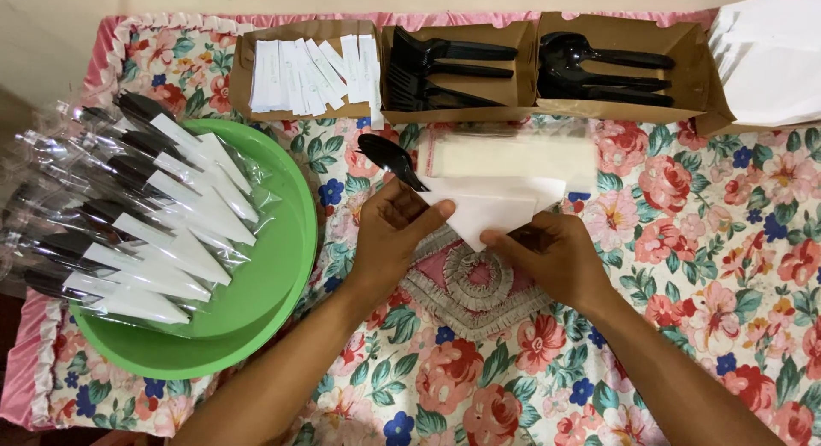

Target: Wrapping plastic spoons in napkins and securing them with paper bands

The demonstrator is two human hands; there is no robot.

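My left hand and my right hand together hold a white paper napkin folded to a downward point over the middle of the table. A black plastic spoon sticks up out of the fold at my left fingers, bowl end toward the far left. Just behind the napkin lies a clear plastic sleeve with a pale insert.
A green round tray at left holds several bagged cutlery sets with white napkins. Along the far edge stand cardboard boxes of white sachets, black forks and black spoons. A stack of white napkins sits far right. A floral tablecloth covers the table.
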